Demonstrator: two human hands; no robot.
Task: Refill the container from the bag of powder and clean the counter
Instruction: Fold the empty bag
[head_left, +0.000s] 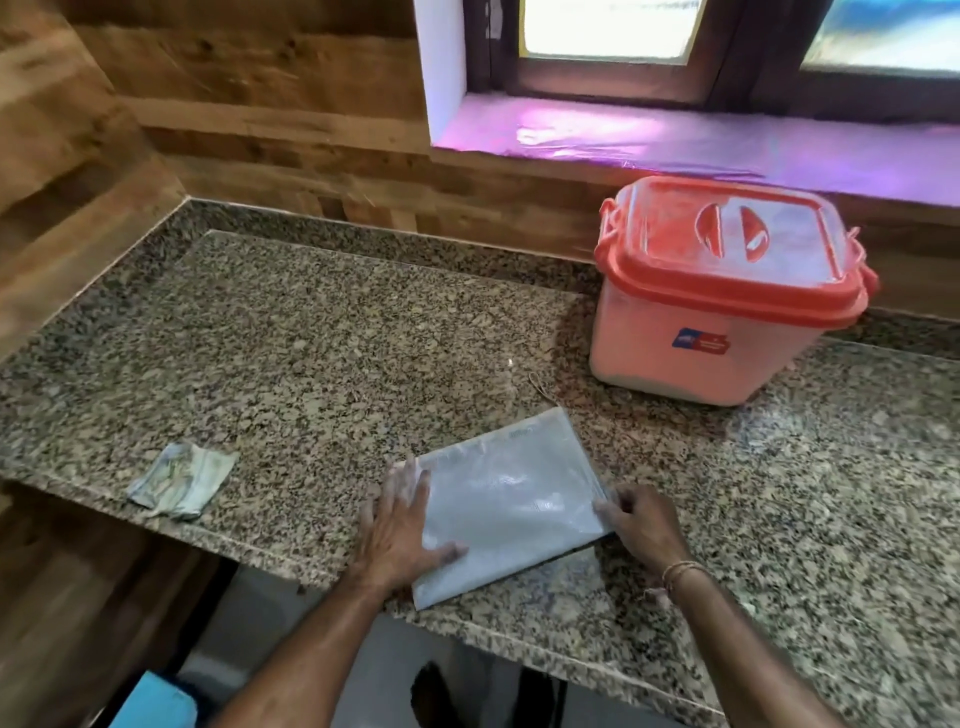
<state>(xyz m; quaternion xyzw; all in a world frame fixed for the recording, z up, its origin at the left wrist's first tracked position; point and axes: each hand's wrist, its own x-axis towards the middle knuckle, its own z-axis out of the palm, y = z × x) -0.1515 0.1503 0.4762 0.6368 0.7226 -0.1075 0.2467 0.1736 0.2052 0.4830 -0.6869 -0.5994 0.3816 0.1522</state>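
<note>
I had the bag (511, 506) lying flat on the counter (322, 353) near its front edge, empty and folded into a neat rectangle, so it would take little room and shed no more powder. My left hand (400, 530) lay open and flat on the bag's left side, palm down and fingers spread, pressing the fold to keep it from springing back. My right hand (641, 525) had its fingers curled at the bag's right edge, pinching that edge lightly to square it up. The container (727, 296) stood well apart at the back right of the counter, under the window sill (701, 137), its red lid (737, 249) closed, which told me the refilling was likely done. A crumpled cloth (182, 480) sat near the front edge to my left, within easy reach for the wiping that I judged was left
</note>
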